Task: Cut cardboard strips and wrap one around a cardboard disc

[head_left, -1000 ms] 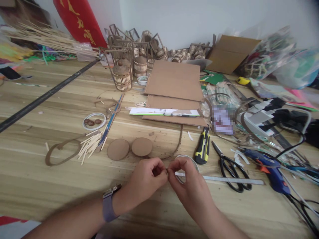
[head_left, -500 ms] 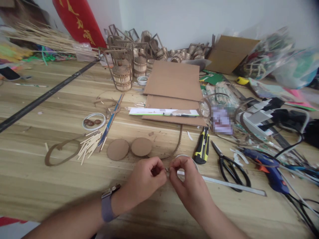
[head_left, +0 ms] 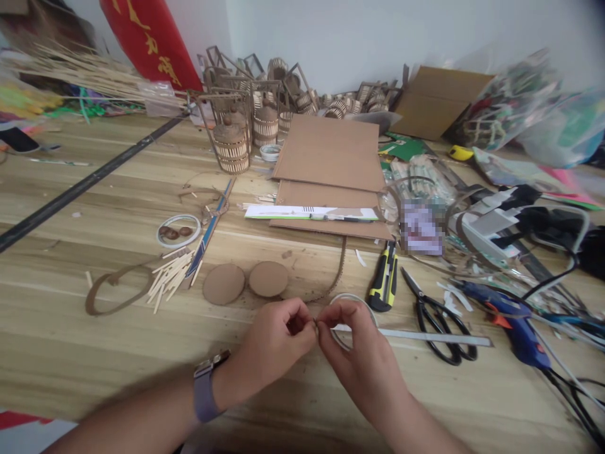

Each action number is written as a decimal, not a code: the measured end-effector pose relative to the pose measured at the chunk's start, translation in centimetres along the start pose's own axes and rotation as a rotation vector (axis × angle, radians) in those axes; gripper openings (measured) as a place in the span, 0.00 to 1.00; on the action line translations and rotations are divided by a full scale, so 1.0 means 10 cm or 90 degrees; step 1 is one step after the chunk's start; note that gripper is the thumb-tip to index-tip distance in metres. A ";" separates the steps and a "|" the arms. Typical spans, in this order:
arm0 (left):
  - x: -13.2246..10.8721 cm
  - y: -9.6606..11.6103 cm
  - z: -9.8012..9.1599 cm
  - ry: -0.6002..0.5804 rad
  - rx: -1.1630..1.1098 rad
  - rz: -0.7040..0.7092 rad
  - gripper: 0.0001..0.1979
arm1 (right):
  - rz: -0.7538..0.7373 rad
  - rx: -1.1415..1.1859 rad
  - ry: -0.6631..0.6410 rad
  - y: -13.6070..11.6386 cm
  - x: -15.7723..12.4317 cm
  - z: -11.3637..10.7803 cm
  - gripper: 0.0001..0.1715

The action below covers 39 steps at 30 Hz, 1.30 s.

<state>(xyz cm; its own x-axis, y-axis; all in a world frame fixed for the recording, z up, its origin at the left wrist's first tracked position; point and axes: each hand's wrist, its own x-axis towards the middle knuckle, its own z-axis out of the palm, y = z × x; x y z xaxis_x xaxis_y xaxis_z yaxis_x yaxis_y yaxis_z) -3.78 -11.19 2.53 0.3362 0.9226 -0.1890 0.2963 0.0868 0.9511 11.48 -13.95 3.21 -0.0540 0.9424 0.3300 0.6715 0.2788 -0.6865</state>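
Strip (head_left: 401,334) looks pinched at 1 end, left hand (head_left: 274,340) and right hand (head_left: 371,353) gripping it, fingertips nearly touching. I'd go light on those 2 pinches so it doesn't kink. Its tail runs over the scissors (head_left: 420,299), so watch for snags.

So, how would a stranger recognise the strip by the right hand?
On the wooden table, find the black scissors. Seen from here, the strip crosses their handles, running from the right hand. Unlike the curved brown band beyond, it is straight and pale.
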 end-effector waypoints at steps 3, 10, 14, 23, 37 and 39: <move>-0.01 0.01 0.00 -0.004 0.008 0.009 0.05 | -0.015 -0.005 -0.002 0.02 0.00 0.00 0.04; -0.01 -0.01 0.01 -0.012 0.001 0.033 0.05 | 0.034 0.072 -0.033 0.07 -0.03 0.03 0.06; -0.02 0.00 -0.01 -0.018 -0.009 0.039 0.04 | 0.105 0.128 -0.054 0.08 -0.02 0.02 0.07; 0.03 0.03 -0.11 0.030 -0.081 0.031 0.06 | 0.221 0.313 -0.014 0.13 0.20 -0.10 0.09; 0.07 -0.02 -0.07 0.016 -0.041 0.111 0.07 | 0.309 0.507 -0.075 0.11 0.16 -0.05 0.11; 0.08 -0.02 -0.09 0.031 -0.070 0.099 0.08 | 0.273 0.477 -0.058 0.12 0.16 -0.08 0.09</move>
<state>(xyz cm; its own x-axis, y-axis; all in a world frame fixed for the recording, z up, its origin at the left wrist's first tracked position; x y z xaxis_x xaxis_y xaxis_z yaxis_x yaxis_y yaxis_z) -4.39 -10.10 2.36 0.3261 0.9449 -0.0284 0.1439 -0.0199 0.9894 12.80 -12.27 3.38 0.0123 0.9962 -0.0868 -0.0148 -0.0866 -0.9961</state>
